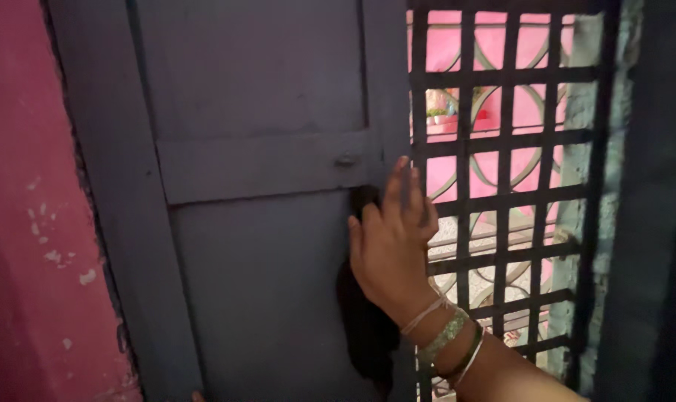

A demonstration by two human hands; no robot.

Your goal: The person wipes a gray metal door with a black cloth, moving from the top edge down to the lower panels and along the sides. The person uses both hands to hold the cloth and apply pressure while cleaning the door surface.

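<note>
Head view, from left to right with the grey door [263, 246] as landmark: a pink wall [25, 223] with flaked paint runs left of the door's frame. On the door's cross rail sits a small knob [347, 158]. Just below that knob, the right hand [390, 249] lies flat against the door's right edge, fingers spread and holding nothing, bangles [449, 339] at its wrist. Right of the door stands a dark metal grille [502, 186], pink surfaces showing through it.
</note>
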